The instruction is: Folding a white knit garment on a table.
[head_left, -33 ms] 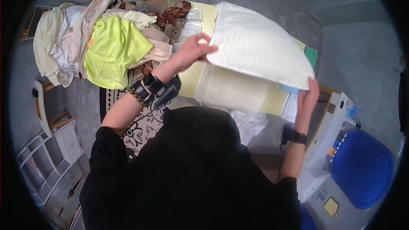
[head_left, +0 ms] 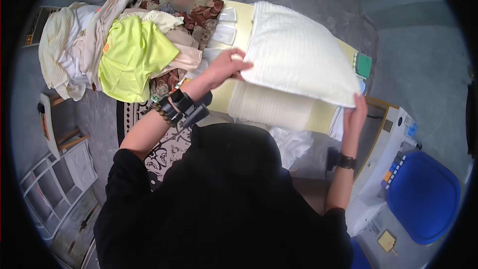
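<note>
A cream ribbed cloth [head_left: 298,52] spans the space between my hands, its near edge raised off the table. My left hand [head_left: 228,69] pinches the near left corner between thumb and fingers. At the near right corner, my right hand [head_left: 355,114] is closed on the same edge. Under the raised edge lies another stretch of cream ribbed fabric [head_left: 271,108], flat on the pale yellow tabletop [head_left: 321,119]. Whether the two layers are one piece I cannot tell. The cloth's far part reaches towards the table's far edge.
Left on the table is a heap of clothes, with a neon yellow garment [head_left: 132,60] and a brown patterned one [head_left: 199,7]. White packets [head_left: 224,34] lie beside it. A green object [head_left: 363,65] is at the right end. A blue chair [head_left: 423,197] stands right.
Both hands have come slightly nearer to me and lower, bringing the cloth's near edge along. My right hand has also shifted a little left. More of the green object shows.
</note>
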`<state>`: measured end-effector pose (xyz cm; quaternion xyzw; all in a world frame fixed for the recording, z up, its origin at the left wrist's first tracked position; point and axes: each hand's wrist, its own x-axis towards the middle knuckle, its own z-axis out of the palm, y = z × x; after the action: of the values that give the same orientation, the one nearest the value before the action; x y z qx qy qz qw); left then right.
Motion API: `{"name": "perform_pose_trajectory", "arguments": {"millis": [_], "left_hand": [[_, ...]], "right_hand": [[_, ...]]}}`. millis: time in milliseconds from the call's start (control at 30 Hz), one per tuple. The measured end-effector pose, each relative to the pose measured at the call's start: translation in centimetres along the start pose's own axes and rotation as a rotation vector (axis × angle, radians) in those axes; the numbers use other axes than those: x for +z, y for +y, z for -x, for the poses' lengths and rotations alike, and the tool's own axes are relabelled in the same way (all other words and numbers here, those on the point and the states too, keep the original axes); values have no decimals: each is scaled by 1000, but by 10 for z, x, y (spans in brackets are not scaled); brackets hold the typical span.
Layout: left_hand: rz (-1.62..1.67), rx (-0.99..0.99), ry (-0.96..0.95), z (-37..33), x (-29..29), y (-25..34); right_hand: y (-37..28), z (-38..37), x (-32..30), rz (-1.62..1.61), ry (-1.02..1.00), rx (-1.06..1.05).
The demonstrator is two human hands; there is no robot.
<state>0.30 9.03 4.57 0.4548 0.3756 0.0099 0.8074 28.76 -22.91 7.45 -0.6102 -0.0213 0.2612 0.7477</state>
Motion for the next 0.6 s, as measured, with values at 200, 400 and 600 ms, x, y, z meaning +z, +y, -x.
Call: {"name": "perform_pose_trajectory", "arguments": {"millis": [200,400,600], "left_hand": [[1,-313,110,-25,-26,-141],[-18,-358,21,-36,-10,-157],[-71,-284,-72,-21,13,-117]], "right_hand": [[135,30,-70,195,54,398],[198,61,-61,811,204,120],[177,112,102,1045,-502,-474]]}}
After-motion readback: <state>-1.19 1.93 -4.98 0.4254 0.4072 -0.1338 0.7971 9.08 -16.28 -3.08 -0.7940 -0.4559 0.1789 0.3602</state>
